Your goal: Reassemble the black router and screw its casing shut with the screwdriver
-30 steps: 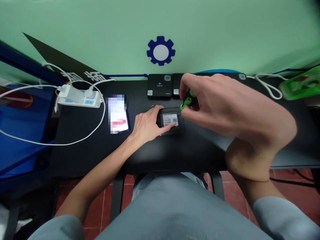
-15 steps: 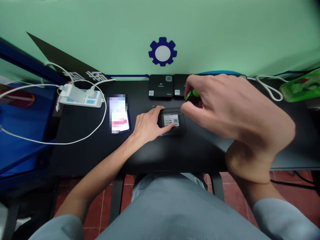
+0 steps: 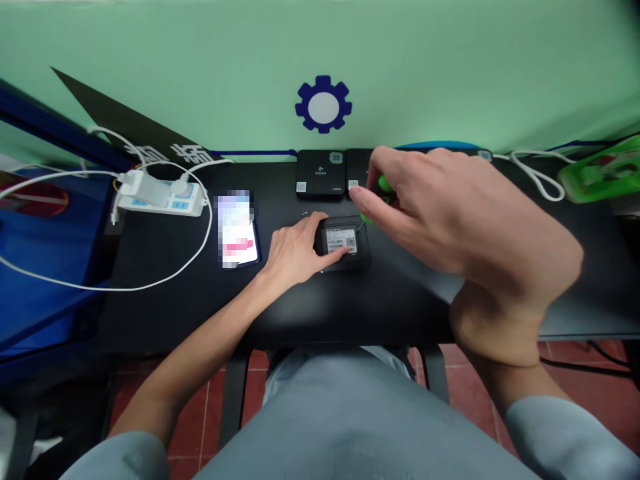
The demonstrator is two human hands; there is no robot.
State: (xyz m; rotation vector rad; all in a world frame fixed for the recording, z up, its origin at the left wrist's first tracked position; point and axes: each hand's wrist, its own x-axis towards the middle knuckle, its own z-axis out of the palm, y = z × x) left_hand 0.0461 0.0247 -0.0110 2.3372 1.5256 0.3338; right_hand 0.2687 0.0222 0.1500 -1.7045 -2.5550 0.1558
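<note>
A small black box (image 3: 345,245) lies label side up on the black desk (image 3: 165,313). My left hand (image 3: 295,250) presses on it, thumb at its far left corner and fingertips on the white label. My right hand (image 3: 450,207) is closed around a green-handled screwdriver (image 3: 384,184) held above the box's far right corner; most of the tool is hidden by my fingers.
Two more black boxes (image 3: 321,172) stand at the desk's back edge. A phone (image 3: 236,230) lies left of my hand. A white power strip (image 3: 161,193) with white cables (image 3: 150,280) is at the left. A green object (image 3: 600,173) sits far right.
My right hand has turned the screwdriver between its fingers, so less of the green handle shows now. My left hand and the box stay where they were.
</note>
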